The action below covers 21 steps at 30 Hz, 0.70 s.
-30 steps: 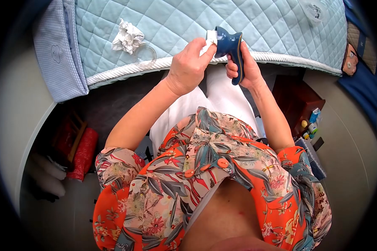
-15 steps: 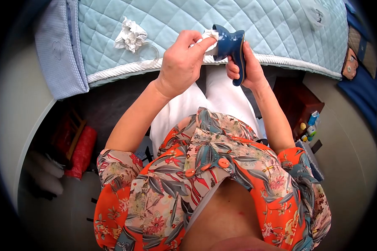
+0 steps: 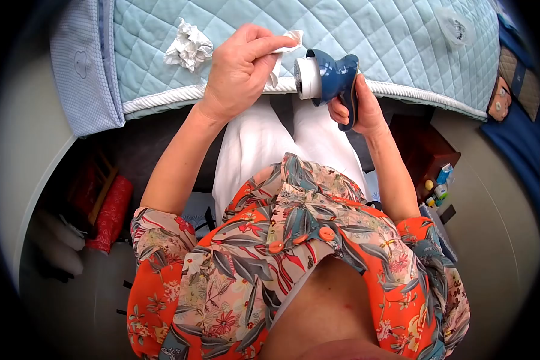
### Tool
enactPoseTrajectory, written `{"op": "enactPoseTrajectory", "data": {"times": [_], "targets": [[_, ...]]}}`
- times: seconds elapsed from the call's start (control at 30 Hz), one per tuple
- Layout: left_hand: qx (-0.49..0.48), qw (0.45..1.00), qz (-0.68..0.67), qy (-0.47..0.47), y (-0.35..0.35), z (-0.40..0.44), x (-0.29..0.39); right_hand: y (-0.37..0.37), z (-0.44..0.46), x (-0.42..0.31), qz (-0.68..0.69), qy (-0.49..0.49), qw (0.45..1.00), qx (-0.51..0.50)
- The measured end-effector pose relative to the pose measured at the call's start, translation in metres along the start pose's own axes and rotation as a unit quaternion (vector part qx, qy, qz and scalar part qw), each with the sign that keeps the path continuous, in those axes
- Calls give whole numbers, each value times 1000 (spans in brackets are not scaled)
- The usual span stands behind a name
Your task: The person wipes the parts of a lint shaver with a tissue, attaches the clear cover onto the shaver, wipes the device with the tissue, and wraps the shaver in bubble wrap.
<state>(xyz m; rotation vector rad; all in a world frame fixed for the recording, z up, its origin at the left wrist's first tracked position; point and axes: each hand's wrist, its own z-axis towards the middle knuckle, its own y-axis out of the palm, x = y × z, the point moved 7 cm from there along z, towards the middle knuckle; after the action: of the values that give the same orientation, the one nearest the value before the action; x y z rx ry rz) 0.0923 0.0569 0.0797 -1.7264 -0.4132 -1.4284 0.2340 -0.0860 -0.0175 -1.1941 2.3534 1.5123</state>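
My right hand [image 3: 365, 111] is wrapped round the handle of a blue fabric shaver [image 3: 336, 72], tilted so its round white head [image 3: 306, 78] faces left. Between the thumb and fingers of my left hand [image 3: 240, 69] is a pinched white tissue [image 3: 288, 48]. The tissue and the shaver head are a short gap apart. Left of that hand, a crumpled wad of white paper [image 3: 189, 46] lies on the quilted light-blue bedspread [image 3: 390, 36].
A clear plastic piece [image 3: 456, 27] lies at the bed's far right. A folded blue cloth [image 3: 90, 66] hangs at the left corner. Below right stands a dark red wooden cabinet [image 3: 423, 141] with small bottles [image 3: 441, 189] beside it. At lower left is a red bundle [image 3: 111, 213].
My left hand has drawn back to the left with the tissue, away from the shaver. The white head now shows. The shaver has shifted slightly right and down.
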Motion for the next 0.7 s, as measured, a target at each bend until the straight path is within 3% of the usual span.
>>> {"op": "enactPoseTrajectory", "data": {"times": [0.1,0.3,0.4,0.5,0.6,0.7], "targets": [[-26,998,15,52,7,0,11,-1,-1,1,13,6,1000,-17],[-131,991,-42,0,14,3,5,7,-4,2,79,20,993,-90],[-135,988,-69,-18,17,-2,-2,8,-4,2,85,27,992,-91],[-138,985,-81,-58,23,-9,-16,12,-2,3,80,23,994,-76],[-116,968,-179,-133,28,-17,-27,15,2,4,61,20,996,-68],[-122,914,-295,-251,40,-28,-38,16,7,3,52,5,996,-68]]}}
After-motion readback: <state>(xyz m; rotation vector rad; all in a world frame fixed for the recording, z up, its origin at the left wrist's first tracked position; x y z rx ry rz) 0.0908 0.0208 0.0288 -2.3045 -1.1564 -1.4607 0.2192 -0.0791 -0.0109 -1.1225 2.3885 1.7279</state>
